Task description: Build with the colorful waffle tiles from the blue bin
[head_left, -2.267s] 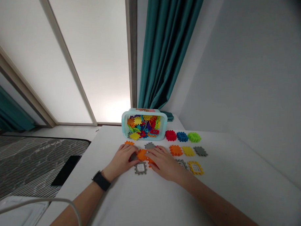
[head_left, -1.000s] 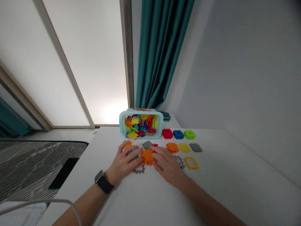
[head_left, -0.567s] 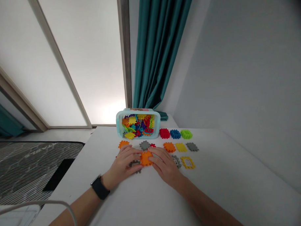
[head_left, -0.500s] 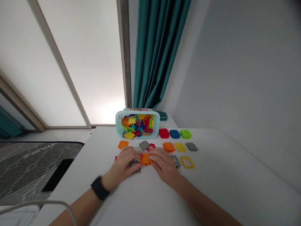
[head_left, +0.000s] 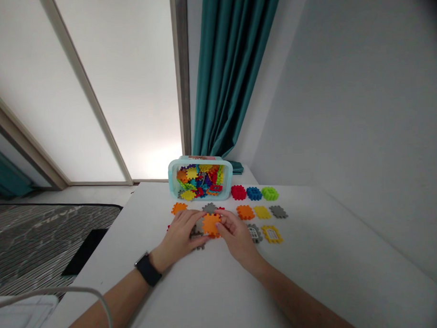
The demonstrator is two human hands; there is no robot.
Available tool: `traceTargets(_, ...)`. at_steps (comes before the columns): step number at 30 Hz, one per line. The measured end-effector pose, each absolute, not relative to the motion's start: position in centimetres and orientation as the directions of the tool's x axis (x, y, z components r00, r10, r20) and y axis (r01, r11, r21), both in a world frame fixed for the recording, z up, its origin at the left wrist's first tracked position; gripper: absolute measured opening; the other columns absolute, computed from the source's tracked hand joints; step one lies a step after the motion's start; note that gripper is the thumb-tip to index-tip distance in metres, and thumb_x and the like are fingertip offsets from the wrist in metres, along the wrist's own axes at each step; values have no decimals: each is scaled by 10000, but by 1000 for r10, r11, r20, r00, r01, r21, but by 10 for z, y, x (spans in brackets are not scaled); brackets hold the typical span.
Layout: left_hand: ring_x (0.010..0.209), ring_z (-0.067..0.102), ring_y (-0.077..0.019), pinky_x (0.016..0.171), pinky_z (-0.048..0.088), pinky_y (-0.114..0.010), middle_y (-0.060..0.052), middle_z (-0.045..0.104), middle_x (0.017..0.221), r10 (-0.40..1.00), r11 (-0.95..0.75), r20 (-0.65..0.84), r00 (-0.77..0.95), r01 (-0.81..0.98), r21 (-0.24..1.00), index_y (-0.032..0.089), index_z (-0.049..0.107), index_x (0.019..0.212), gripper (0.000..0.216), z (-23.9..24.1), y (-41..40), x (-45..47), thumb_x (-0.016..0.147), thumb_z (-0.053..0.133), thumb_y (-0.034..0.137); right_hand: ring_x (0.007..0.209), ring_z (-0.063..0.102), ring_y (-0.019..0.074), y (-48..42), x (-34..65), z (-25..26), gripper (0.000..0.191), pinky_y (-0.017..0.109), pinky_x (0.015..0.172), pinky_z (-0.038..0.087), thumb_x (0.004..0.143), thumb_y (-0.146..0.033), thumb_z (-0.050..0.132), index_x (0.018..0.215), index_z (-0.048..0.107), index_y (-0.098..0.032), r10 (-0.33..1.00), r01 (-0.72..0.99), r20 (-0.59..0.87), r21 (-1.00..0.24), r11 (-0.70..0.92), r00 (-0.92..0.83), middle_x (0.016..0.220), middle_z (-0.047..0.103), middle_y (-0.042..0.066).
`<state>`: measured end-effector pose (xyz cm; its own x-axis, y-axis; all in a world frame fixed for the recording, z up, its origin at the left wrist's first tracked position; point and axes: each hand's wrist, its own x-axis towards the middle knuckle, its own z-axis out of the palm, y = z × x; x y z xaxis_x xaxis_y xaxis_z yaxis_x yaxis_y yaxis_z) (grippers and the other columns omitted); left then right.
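An orange notched plastic building tile [head_left: 210,223] is tilted up over the white table. My right hand [head_left: 238,237] pinches its right side, thumb on the face and fingers behind the upper edge. My left hand [head_left: 180,234] curls over grey notched tiles [head_left: 199,247], which are mostly hidden beneath it; its thumb and forefinger reach to the left side of the orange tile. More orange shows just below the raised tile; whether the two are joined, I cannot tell. Behind my hands lie a grey tile [head_left: 209,208] and an orange tile [head_left: 179,207].
A pale blue tub [head_left: 171,182] full of colourful tiles stands at the back of the table [head_left: 216,293]. To the right are a red block [head_left: 238,192], a blue block [head_left: 254,194], a green block [head_left: 270,193] and several flat tiles. A cable [head_left: 83,291] crosses the lower left.
The orange tile has tipped up, so its broad face now shows, and more orange appears beneath it. My right fingers have shifted to its upper right edge. My left hand has barely moved.
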<state>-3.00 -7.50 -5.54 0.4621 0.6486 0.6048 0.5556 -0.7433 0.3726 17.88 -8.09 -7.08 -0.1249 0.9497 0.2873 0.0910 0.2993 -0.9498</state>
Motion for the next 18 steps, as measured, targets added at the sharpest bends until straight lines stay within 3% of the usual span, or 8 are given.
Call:
traceTargets(4,1108,599,-283,971,498,-457,-121,638,1201,651,-739,616,444,556,380,226,585,1289,503,-60,-71,-30,874,722,474,692,582,147,-81,177,-71,302,261,631,488,907,-283,594,1204,588,-223,948,71,283,-953,296,-145,762,579,-26)
traceTargets(7,1150,580,-291,986,497,-465,-125,608,1232,674,-714,620,401,568,409,233,594,1266,501,-64,-69,-32,850,750,464,822,644,171,-83,178,-70,291,311,745,545,913,-240,572,1203,580,-236,918,166,369,-905,391,-147,933,652,26)
traceTargets(13,1219,539,-306,1038,462,-511,-138,552,1301,695,-684,641,326,574,450,238,591,1243,459,-68,-66,-37,856,751,423,1158,611,228,-84,188,-64,286,421,1011,522,925,-174,548,1194,605,-254,746,414,606,-626,661,-276,1230,631,93)
traceTargets(18,1232,523,-304,1047,454,-517,-141,536,1305,686,-704,632,360,548,452,239,570,1263,439,-68,-65,-38,885,721,403,1267,560,241,-84,193,-63,278,447,1081,488,948,-176,532,1208,600,-244,687,480,631,-506,716,-359,1330,598,111)
